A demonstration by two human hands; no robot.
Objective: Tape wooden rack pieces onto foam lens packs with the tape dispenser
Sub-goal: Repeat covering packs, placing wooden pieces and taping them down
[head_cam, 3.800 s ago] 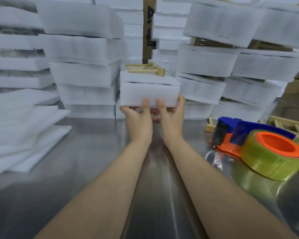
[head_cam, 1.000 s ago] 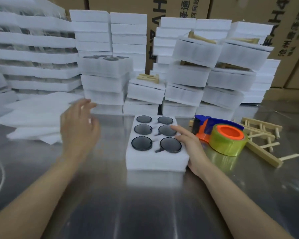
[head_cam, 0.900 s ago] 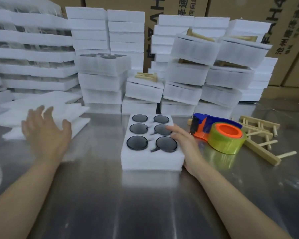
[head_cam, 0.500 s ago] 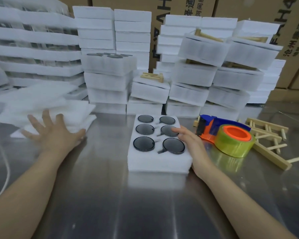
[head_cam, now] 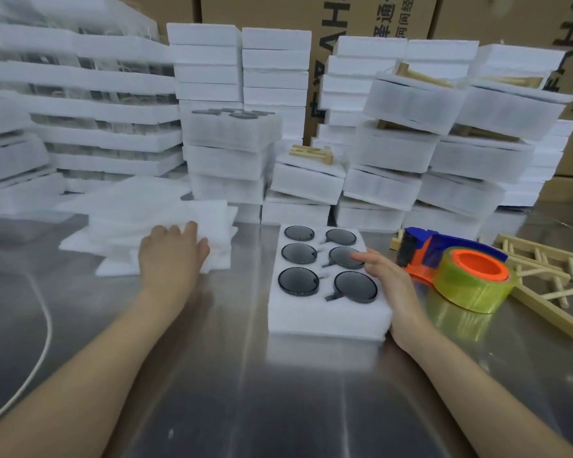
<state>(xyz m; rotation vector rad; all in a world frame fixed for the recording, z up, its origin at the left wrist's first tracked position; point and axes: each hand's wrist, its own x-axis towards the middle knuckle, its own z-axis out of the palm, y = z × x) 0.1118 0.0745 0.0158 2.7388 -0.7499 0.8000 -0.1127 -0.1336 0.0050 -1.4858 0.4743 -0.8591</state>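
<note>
Steel table (head_cam: 278, 391) fills the foreground, with white foam stacks (head_cam: 232, 160) walling it at 12 o'clock. At its centre lies a white foam pack (head_cam: 325, 317) with six dark round lenses (head_cam: 298, 280) seated in two columns. The right hand (head_cam: 394, 285) rests relaxed on the pack's 3 o'clock edge, forefinger on a lens. The left hand (head_cam: 171, 259) lies with bent fingers on foam sheets (head_cam: 139, 206) at 9 o'clock; whether it grips one, I cannot tell. The tape dispenser (head_cam: 457, 262) and wooden rack (head_cam: 540, 259) sit at 3 o'clock.
</note>
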